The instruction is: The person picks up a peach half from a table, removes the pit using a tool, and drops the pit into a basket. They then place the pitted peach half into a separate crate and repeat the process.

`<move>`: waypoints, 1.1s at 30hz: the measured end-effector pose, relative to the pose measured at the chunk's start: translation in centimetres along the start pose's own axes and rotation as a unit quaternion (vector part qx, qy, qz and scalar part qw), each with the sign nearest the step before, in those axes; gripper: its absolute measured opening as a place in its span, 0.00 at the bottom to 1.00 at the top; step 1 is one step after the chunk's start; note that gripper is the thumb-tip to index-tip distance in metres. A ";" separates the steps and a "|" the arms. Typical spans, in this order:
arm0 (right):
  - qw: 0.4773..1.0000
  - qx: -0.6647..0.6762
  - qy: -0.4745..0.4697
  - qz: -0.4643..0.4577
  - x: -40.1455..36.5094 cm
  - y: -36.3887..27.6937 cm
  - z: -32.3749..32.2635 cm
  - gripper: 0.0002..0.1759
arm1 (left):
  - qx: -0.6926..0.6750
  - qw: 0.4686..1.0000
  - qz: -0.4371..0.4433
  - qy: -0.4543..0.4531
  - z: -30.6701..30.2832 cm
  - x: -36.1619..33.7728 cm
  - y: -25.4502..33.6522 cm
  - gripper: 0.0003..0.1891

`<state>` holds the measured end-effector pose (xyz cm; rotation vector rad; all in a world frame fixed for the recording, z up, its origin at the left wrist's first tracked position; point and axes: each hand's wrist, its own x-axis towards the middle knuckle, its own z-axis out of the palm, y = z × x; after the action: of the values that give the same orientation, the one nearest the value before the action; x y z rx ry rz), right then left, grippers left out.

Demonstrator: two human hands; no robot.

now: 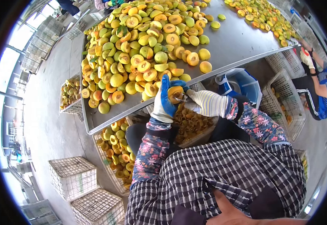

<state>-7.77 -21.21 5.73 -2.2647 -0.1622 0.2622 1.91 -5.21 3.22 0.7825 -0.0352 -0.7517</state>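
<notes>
My left hand (164,102), in a blue-and-white glove, grips a halved yellow peach (175,93) with the cut face up. My right hand (205,103), in a striped white glove, presses a small pitting tool (182,99) into the peach half. Both hands hover at the near edge of a metal table (231,41), above a basket of removed pits and scraps (191,123) between my knees. A large heap of whole and halved peaches (144,48) covers the table just beyond my hands.
A crate of halved peaches (114,150) stands on the floor at my left, with empty white crates (73,176) nearer. A blue bucket (242,84) and a white basket (283,101) stand at my right. Another person (321,86) works at the right.
</notes>
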 end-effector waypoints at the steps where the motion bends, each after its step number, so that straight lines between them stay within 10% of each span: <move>1: 1.000 0.006 0.022 -0.019 0.5 1.3 1.5 0.13 | 0.009 1.000 0.016 0.006 -0.1 0.3 -0.4 0.24; 2: 0.986 -0.073 0.056 -0.140 1.4 4.9 4.1 0.14 | 0.047 0.996 0.063 0.040 -0.3 0.8 -1.0 0.25; 8: 0.989 -0.139 0.014 -0.038 0.4 2.6 2.3 0.27 | 0.181 0.969 0.126 0.110 -0.7 0.4 -2.3 0.24; 20: 0.984 0.172 -0.003 -0.048 0.2 1.5 2.3 0.21 | 0.114 0.969 0.143 0.164 3.3 -1.1 -1.8 0.30; 29: 0.765 0.597 -0.186 0.152 -1.6 -0.8 0.7 0.19 | 0.319 0.893 0.311 0.070 0.9 -0.5 -3.3 0.31; 33: 0.654 0.694 -0.257 0.157 -1.1 0.4 1.4 0.20 | 0.248 0.948 0.200 0.004 2.0 -1.0 -1.4 0.30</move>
<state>-9.18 -20.68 4.64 -0.5968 0.1359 0.8590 -0.27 -6.50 4.05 1.2129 -0.3790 -0.3485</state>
